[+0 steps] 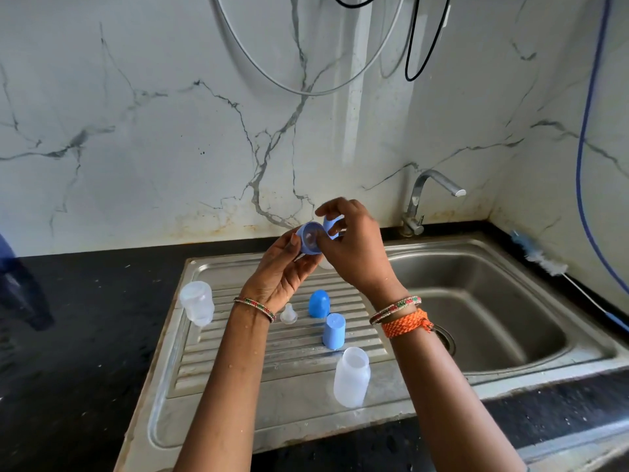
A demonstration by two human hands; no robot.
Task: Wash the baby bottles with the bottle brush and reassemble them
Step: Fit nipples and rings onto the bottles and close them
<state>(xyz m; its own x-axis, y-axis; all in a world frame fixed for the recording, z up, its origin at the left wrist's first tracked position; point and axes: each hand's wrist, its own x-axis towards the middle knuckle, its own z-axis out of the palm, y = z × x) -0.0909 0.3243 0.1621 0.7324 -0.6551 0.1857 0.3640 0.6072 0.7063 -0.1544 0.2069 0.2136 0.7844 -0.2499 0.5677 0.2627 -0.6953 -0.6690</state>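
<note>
My left hand (284, 267) holds a light blue screw ring (310, 238) above the drainboard, its open side toward me, with a clear teat seen inside it. My right hand (354, 247) grips a light blue cap (331, 226) just behind the ring and its thumb touches the ring's rim. On the drainboard (238, 362) stand a clear bottle (197, 303) at the left, a second clear bottle (351, 376) at the front, a loose clear teat (288, 314), a darker blue cap (319, 303) and a light blue cap (334, 331).
The steel sink basin (493, 301) lies to the right, with a tap (429, 199) at its back. A bottle brush (541, 257) leans on the counter against the right wall. Black counter (85, 335) surrounds the sink. Cables hang on the marble wall.
</note>
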